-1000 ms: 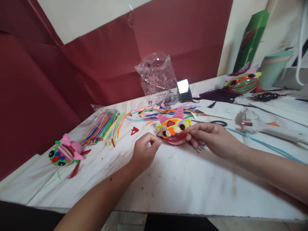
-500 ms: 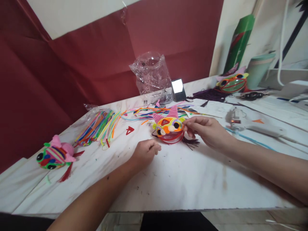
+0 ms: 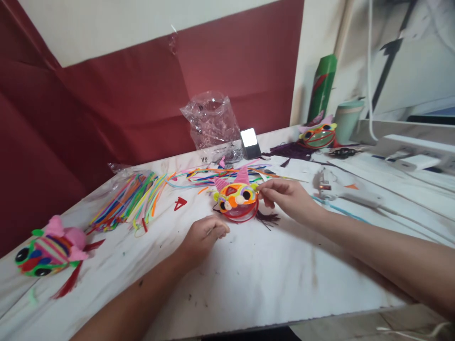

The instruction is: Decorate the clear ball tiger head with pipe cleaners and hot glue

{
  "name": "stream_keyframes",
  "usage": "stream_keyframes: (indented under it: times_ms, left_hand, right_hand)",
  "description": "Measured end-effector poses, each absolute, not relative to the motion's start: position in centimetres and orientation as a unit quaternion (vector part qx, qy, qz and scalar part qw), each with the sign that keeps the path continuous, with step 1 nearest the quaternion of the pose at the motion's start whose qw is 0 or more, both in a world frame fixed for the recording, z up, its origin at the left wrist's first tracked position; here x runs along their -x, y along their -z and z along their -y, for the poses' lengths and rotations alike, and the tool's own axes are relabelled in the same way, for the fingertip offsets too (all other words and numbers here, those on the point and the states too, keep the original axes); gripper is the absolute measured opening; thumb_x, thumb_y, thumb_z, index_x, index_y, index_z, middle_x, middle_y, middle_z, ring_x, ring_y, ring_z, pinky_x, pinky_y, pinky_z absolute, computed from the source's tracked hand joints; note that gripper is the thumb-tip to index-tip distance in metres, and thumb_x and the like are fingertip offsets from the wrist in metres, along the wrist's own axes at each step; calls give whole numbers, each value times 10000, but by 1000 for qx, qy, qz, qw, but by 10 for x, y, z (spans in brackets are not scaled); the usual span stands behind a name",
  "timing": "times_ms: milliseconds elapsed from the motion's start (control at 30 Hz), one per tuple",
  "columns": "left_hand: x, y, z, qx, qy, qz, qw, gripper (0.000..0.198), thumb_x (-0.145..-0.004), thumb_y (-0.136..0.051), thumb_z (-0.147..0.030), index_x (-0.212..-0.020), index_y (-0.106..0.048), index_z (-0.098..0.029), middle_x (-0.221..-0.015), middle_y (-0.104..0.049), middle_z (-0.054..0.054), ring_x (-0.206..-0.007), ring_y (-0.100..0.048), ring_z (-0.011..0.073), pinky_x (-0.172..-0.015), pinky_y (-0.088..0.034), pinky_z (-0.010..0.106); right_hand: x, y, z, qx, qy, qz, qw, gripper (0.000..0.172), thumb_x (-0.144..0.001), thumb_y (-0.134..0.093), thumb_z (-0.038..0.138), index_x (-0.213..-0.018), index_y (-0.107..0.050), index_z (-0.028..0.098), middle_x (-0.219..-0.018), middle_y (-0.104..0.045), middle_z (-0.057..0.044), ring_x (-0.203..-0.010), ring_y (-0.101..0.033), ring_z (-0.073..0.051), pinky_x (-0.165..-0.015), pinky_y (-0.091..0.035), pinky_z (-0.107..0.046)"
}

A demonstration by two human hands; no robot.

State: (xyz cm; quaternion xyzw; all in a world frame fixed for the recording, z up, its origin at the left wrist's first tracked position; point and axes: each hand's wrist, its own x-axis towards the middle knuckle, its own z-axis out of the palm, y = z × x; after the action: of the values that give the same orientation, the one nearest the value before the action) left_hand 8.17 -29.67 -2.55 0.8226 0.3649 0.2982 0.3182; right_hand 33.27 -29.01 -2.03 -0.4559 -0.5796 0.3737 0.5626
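An animal-head ornament [image 3: 239,193] made of pipe cleaners over a clear ball stands on the table, with pink pointed horns, black eyes and a red band below. My right hand [image 3: 275,193] pinches it at the small yellow ear on its right side. A dark tassel [image 3: 268,219] hangs out beneath that hand. Just in front of the ornament, my left hand [image 3: 206,232] is closed, thumb pressed against the curled fingers. Whatever lies inside that fist, if anything, is hidden. A bent red pipe-cleaner piece [image 3: 180,203] lies beyond it.
Bundled pipe cleaners [image 3: 124,201] lie left of centre, a pink and green ornament [image 3: 50,248] at far left. A hot glue gun [image 3: 348,192] with its cord lies right. Behind stand a clear plastic bag [image 3: 213,125], a small bright-screened device [image 3: 250,143] and another ornament [image 3: 320,137].
The camera view has turned somewhat to the right, so everything sits further left and lower. Both hands keep nearly the same poses, the right still at the yellow ear.
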Motion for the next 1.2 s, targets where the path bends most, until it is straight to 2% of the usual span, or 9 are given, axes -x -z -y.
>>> stream_keyframes:
  times_ms: [133,233,400,533,667,800,900,1067,1200]
  left_hand:
    - [-83,28,297,-811,-341,-383,282,218,-752,-559,-280,-563,-521,-179,-616,-560,3,-613,-520,129,-627,-413,251]
    - [-80,28,296,-772,-382,-422,281,240,-745,-573,-321,-568,-492,-180,-601,-521,-11,-591,-488,122,-590,-392,241]
    - [-71,27,289,-747,-371,-478,277,410,-830,-421,-472,-524,-383,-201,-486,-336,-49,-482,-333,103,-494,-289,242]
    - [-68,28,284,-755,-405,-438,271,310,-810,-447,-431,-606,-403,-202,-580,-402,-35,-564,-399,118,-558,-354,242]
    - [-70,32,284,-769,-369,-414,317,279,-793,-455,-402,-611,-460,-190,-593,-441,-22,-579,-417,121,-586,-374,248]
    - [-74,35,285,-745,-335,-460,348,215,-719,-521,-351,-600,-535,-173,-591,-513,-4,-591,-458,127,-604,-380,254]
    - [-75,35,284,-713,-348,-498,349,205,-654,-592,-350,-576,-518,-175,-568,-509,-15,-571,-447,120,-578,-361,246]
    - [-70,39,281,-699,-345,-507,367,453,-808,-439,-501,-478,-382,-197,-453,-374,-39,-476,-349,98,-524,-294,250]
    - [-71,45,279,-672,-390,-463,427,392,-795,-485,-499,-557,-393,-201,-498,-422,-39,-503,-391,105,-544,-319,250]
  right_hand:
    - [-382,-1,266,492,-191,518,673,75,-697,-616,240,-749,-650,197,-646,-636,-2,-520,-530,-110,-515,-448,-254]
    - [-424,-8,246,545,-141,444,697,51,-694,-575,185,-698,-626,185,-618,-632,-26,-483,-516,-122,-473,-427,-265]
    - [-451,0,230,642,-72,478,596,151,-702,-527,163,-764,-664,160,-668,-682,-48,-550,-596,-161,-533,-464,-278]
    - [-450,5,229,668,-48,498,551,207,-716,-501,162,-817,-682,155,-655,-690,-36,-580,-636,-173,-555,-476,-268]
    - [-444,12,228,677,-27,524,516,217,-720,-505,193,-833,-689,164,-667,-702,-33,-611,-654,-194,-576,-473,-284]
    - [-434,18,230,660,-4,575,483,247,-732,-485,247,-857,-687,178,-707,-720,-39,-623,-668,-204,-568,-475,-293]
    - [-424,19,235,645,10,602,470,250,-731,-485,274,-854,-685,189,-711,-725,-36,-626,-672,-199,-574,-482,-290]
    - [-403,16,249,599,14,656,459,235,-748,-484,285,-829,-689,202,-670,-721,-15,-573,-656,-167,-558,-487,-258]
    - [-386,16,259,560,34,707,430,237,-768,-479,289,-804,-695,199,-677,-723,-19,-524,-622,-150,-507,-467,-238]
